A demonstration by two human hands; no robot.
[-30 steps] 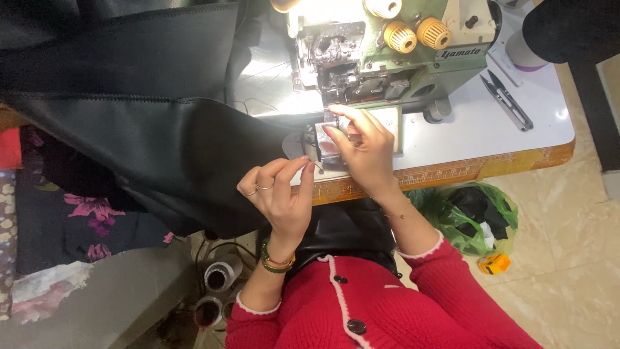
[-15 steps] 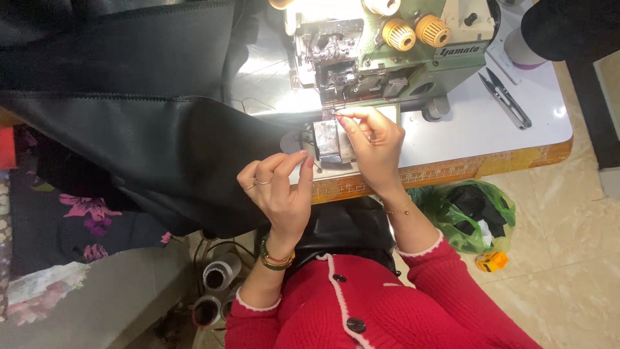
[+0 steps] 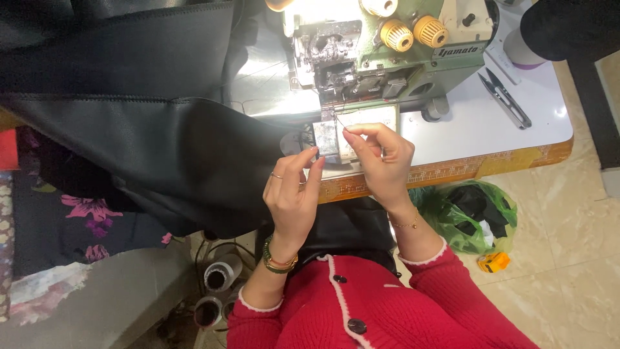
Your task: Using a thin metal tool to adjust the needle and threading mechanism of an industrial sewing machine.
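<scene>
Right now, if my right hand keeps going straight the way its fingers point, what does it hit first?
Probably the sewing machine: the right hand points up toward its needle area just beyond the fingertips, though depth is unclear.

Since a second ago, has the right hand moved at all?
Yes. The right hand has shifted slightly up toward the green sewing machine, fingertips now pinching a thin thread by the small plate in front of it, away from the table edge.

dark thread (image 3: 340, 120), taut, pinched below machine
</scene>
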